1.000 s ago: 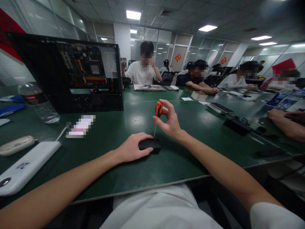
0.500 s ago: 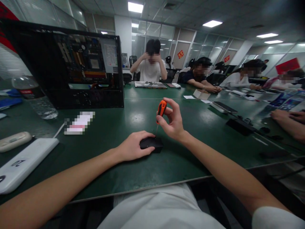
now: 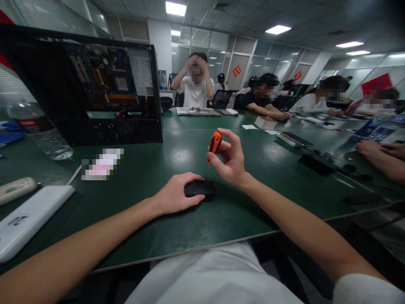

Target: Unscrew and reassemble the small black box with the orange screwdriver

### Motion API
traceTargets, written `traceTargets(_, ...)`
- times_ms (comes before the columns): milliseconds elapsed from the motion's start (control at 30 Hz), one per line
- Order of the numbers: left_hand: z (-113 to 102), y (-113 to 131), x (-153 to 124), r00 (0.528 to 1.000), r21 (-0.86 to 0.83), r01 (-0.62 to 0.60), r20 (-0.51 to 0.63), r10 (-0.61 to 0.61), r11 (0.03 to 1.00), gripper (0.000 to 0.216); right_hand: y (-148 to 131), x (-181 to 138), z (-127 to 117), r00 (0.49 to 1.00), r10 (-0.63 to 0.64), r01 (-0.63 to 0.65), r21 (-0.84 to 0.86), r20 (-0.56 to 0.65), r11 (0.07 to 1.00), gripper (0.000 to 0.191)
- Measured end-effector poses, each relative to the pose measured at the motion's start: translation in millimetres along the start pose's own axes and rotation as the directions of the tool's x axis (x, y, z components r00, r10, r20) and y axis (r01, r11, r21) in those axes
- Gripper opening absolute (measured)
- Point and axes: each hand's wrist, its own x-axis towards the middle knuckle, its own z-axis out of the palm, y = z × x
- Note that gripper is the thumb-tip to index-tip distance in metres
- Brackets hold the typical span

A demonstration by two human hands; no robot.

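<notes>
My left hand (image 3: 177,194) is closed round the left end of a small black box (image 3: 207,192) that lies on the green table. Its thumb rests along the near side and its fingers lie over the far side. Above the box, my right hand (image 3: 232,160) grips an orange and black screwdriver (image 3: 215,142) by the handle, between thumb and fingers. The screwdriver stands nearly upright, its thin shaft pointing down to the far edge of the box. Whether the tip sits in a screw is too small to tell.
An open black computer case (image 3: 120,93) stands at the left, with a water bottle (image 3: 41,131) beside it. Nearer are a white power bank (image 3: 34,219) and a blurred phone-like item (image 3: 103,164). Black gear (image 3: 316,164) lies right. Several people sit round the green table (image 3: 190,236).
The view has shifted slightly to the right. Both my hands keep their hold on the box and screwdriver. The person across the table has moved their hands higher on their head.
</notes>
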Motion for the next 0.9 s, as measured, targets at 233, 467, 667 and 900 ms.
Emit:
traceTargets(233, 0.7, 1.3, -2.1, 1.000, -0.025, 0.029, -0.008, -0.029, 0.999, 0.038, -3.6, -1.8, 2.2, 0.997, -0.055, 0.057, 0.018, -0.062, 0.998, 0.061)
traceTargets(467, -1.3, -2.7, -5.8, 1.000, -0.055, 0.015, 0.019, -0.014, 0.998, 0.039, -4.2, -5.5, 5.1, 0.994, -0.097, 0.097, 0.012, -0.050, 0.995, 0.067)
traceTargets(667, -2.2, -4.6, -7.7, 0.999, -0.065, 0.026, 0.037, -0.024, 0.998, 0.039, -13.2, -2.9, 8.7, 0.996, -0.048, 0.053, 0.059, -0.080, 0.997, 0.065)
traceTargets(900, -0.7, -5.0, -8.5, 0.999, -0.085, 0.025, 0.034, -0.023, 0.996, 0.036, -24.4, -5.2, 16.7, 0.999, 0.002, 0.005, 0.162, -0.043, 0.987, 0.062)
